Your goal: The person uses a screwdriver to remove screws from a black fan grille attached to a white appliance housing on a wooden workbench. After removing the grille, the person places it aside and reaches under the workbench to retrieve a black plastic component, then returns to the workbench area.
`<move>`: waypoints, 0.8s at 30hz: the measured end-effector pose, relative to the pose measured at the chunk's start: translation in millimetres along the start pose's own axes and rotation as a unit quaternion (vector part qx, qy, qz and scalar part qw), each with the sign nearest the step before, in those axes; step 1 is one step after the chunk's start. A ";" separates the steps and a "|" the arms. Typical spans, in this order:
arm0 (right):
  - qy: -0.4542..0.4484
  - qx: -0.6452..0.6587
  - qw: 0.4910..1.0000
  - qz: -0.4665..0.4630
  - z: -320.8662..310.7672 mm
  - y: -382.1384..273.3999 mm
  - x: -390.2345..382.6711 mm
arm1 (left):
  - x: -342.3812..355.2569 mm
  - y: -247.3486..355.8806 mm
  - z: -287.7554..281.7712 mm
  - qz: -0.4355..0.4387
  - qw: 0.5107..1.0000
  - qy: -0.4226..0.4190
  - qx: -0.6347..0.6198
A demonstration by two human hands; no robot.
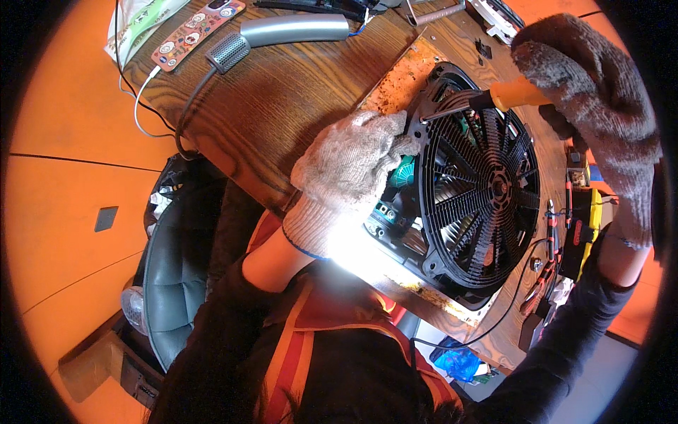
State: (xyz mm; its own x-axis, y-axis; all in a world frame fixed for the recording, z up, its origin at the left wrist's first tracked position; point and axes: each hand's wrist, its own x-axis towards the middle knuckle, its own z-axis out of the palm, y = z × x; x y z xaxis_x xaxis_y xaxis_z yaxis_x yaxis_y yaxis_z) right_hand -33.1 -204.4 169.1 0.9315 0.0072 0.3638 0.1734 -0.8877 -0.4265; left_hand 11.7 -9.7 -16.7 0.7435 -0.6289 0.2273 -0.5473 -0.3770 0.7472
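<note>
My right hand (590,85), in a grey knit glove, is closed around the handle of a screwdriver (519,93). Its metal shaft slants left, and the tip meets a tab at the upper left rim of a round black cooling fan (498,184). My left hand (349,155), in a paler knit glove, has its fingers curled against the left edge of the fan's frame, just below the screwdriver tip. The fan lies over an opened device (395,212) with green parts and connectors inside. Glare by my left wrist washes out its near edge.
A rusty orange plate (406,74) lies behind the fan on the wooden table (282,92). A silver handheld tool (293,30) and a patterned phone (198,35) on a cable are at the far left. Red-and-black tools (540,286) lie right. A dark chair (173,275) stands left.
</note>
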 end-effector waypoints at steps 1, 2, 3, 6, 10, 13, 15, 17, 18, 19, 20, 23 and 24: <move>-0.016 -0.022 1.000 0.004 2.1 -7.2 -1.9 | -0.2 1.2 -0.8 -0.008 1.000 -0.003 -0.002; -0.033 -0.044 0.998 0.006 2.8 -14.6 -3.1 | -0.5 2.6 -1.0 -0.016 1.000 -0.002 -0.008; -0.050 -0.066 0.997 0.006 3.2 -21.0 -3.2 | -0.9 3.9 -0.9 -0.029 1.000 -0.004 -0.012; -0.093 -0.130 0.987 0.013 5.4 -38.5 -2.3 | -0.3 3.3 0.6 0.016 0.999 0.044 -0.006; -0.148 -0.214 0.964 0.051 7.0 -67.1 6.0 | -1.1 -3.6 3.1 0.018 1.000 0.006 0.016; -0.199 -0.281 0.933 0.101 3.9 -88.2 14.6 | -2.5 -3.6 7.8 0.001 0.998 0.056 -0.016; -0.233 -0.317 0.910 0.129 -4.6 -92.6 20.7 | -1.2 -2.7 9.6 0.045 0.993 0.107 -0.021; -0.262 -0.316 0.910 0.054 -11.7 -80.0 25.9 | 0.1 -2.1 10.2 0.066 0.989 0.119 -0.050; -0.267 -0.300 0.915 -0.042 -13.5 -67.2 31.3 | 0.4 -2.2 10.1 0.065 0.989 0.107 -0.078; -0.271 -0.281 0.910 -0.138 -15.3 -53.3 36.2 | 0.4 -2.4 9.9 0.068 0.988 0.099 -0.102; -0.252 -0.284 0.891 -0.251 -14.9 -41.3 38.9 | -0.2 -2.7 9.9 0.071 0.988 0.100 -0.092; -0.288 -0.219 0.875 -0.322 -11.8 -26.3 48.1 | -1.5 -3.6 11.2 0.089 0.984 0.142 -0.064; -0.350 -0.148 0.894 -0.235 -10.4 -28.1 51.4 | -2.3 -4.0 11.2 0.085 0.986 0.136 -0.054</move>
State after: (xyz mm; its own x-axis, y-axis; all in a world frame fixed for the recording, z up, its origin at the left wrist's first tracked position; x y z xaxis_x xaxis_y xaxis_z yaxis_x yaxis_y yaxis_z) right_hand 6.6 -183.8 208.4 0.7674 0.6070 -0.2065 0.6036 -0.7926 -0.0869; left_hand 7.9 -14.4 -27.3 0.7288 -0.4654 0.5023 -0.6391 -0.1989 0.7429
